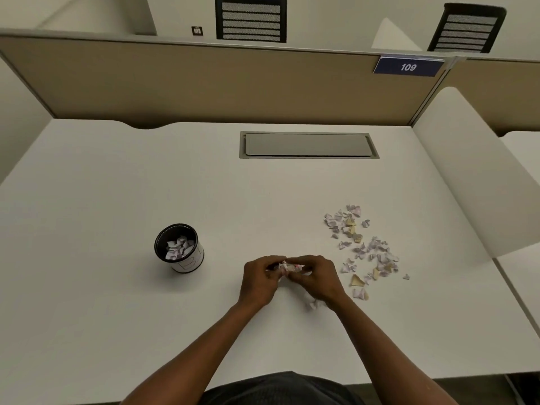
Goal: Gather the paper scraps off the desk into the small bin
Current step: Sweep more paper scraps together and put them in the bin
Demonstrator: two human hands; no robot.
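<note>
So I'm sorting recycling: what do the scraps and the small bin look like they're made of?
The scraps look like thin paper, matte, white-lilac and tan, with creased, torn edges. The small bin is less certain: a dark stitched rim suggests leatherette, and a white paper-like label wraps its side.

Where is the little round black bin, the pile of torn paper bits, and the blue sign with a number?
Small round black bin (163,239): head view, on its dark rim.
Pile of torn paper scraps (377,252): head view, mid-pile.
Blue number sign (408,67): head view, on the digits.
</note>
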